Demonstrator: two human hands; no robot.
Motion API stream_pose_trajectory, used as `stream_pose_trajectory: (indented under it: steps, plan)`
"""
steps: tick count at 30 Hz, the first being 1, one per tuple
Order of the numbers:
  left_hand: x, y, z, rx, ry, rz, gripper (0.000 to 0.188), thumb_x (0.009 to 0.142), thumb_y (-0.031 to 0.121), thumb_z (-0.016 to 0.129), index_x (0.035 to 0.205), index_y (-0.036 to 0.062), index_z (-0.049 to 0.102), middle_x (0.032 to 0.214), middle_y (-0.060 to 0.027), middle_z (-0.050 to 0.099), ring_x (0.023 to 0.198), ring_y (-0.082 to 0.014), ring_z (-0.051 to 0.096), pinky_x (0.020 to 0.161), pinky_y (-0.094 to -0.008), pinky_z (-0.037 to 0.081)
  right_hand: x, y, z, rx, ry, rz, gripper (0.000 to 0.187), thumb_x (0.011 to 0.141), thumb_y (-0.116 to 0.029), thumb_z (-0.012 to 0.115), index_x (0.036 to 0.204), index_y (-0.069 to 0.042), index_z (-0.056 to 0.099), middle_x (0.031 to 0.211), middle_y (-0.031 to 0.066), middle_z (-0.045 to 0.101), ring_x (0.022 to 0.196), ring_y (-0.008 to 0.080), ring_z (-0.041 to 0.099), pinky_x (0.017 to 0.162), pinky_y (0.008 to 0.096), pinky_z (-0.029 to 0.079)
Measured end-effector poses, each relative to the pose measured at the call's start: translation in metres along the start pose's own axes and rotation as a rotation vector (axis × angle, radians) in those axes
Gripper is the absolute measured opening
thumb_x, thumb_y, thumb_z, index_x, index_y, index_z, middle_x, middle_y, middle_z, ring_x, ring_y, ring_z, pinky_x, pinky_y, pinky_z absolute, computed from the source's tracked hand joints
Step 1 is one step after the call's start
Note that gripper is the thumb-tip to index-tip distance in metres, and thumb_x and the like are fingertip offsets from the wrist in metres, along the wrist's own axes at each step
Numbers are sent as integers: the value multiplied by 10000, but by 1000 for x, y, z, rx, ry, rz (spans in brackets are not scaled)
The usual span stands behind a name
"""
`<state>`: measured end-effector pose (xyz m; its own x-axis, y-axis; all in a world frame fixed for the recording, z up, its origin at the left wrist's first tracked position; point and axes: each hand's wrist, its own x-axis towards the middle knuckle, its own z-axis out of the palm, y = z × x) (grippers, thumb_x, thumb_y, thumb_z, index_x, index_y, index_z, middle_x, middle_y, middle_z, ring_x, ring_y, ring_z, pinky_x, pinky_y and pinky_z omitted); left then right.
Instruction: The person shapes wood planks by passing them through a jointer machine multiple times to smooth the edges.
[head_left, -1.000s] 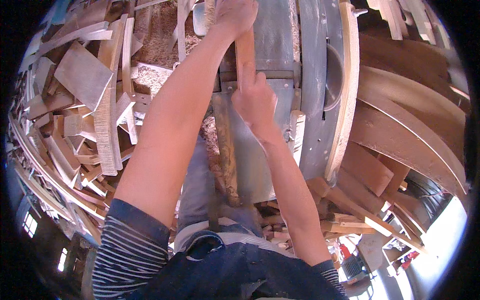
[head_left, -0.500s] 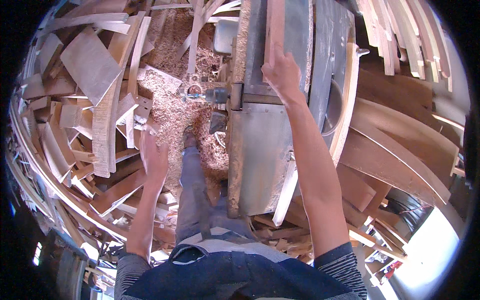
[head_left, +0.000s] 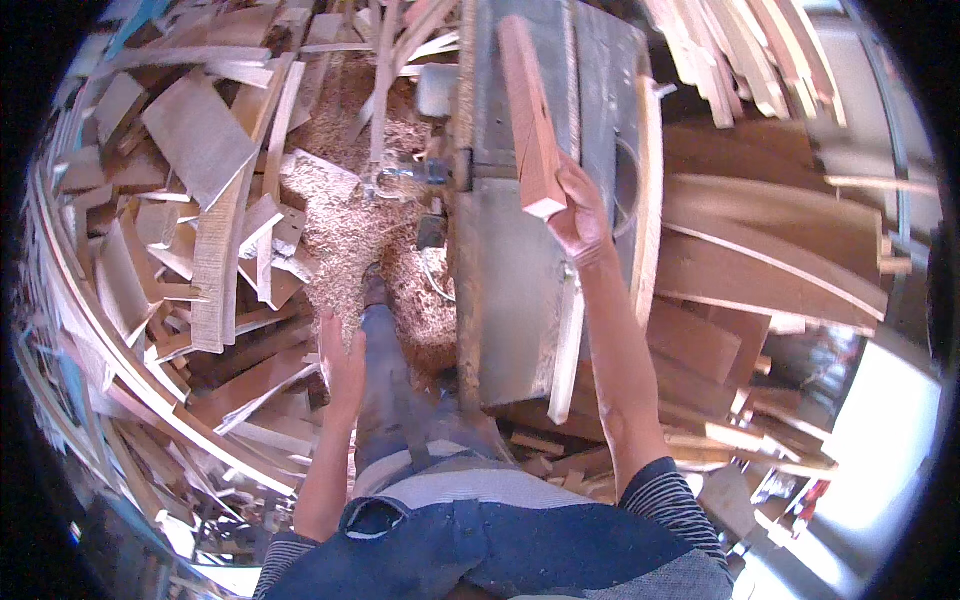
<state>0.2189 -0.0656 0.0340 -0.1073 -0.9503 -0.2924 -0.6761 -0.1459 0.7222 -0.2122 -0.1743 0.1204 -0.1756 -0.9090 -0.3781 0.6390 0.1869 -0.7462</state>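
Note:
A reddish wooden bar is gripped near its close end by my right hand, thumb and fingers wrapped round its right side. The pale cut end faces me and is tilted up off the grey metal bed of a woodworking machine; I cannot tell whether the far end touches the bed. My left hand hangs free over my leg, left of the machine, fingers stretched and apart, holding nothing. Beneath it lie wood shavings on the floor.
Offcuts and boards are heaped at the left, beside floor shavings. Curved wooden panels lie right of the machine, with long strips stacked at the far right. A motor-like fitting juts from the machine's left side.
My right hand has gone from pressing on the bar to gripping it, drawing it nearer and raising its close end. My left hand has moved right and nearer to my body.

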Motion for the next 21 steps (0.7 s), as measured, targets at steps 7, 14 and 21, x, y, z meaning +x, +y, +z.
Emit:
stream_pose_trajectory:
  steps: [7,14,21]
  plan:
    - [-1,56,28,16,-13,294,521,999,169,668,1413,-108,519,1542,-275,481,1444,-423,444,1223,-472,327,-186,33,-18,363,-98,30,844,893,-299,794,1577,-9,394,1367,97,639,1200,220,647,1031,387,530]
    - [-26,105,72,0,-74,567,436,1001,196,665,1310,-98,577,1422,-283,565,1388,-450,485,1181,-496,364,-333,79,-65,-1,88,108,825,855,-167,791,1572,11,425,1501,135,571,1238,214,618,1047,356,515]
    - [-64,148,151,304,-218,746,528,1018,247,618,1396,-97,488,1523,-289,448,1478,-509,328,1229,-598,241,-412,189,-69,-1446,211,-190,784,816,-105,771,1542,-29,484,929,165,569,857,301,609,758,422,541]
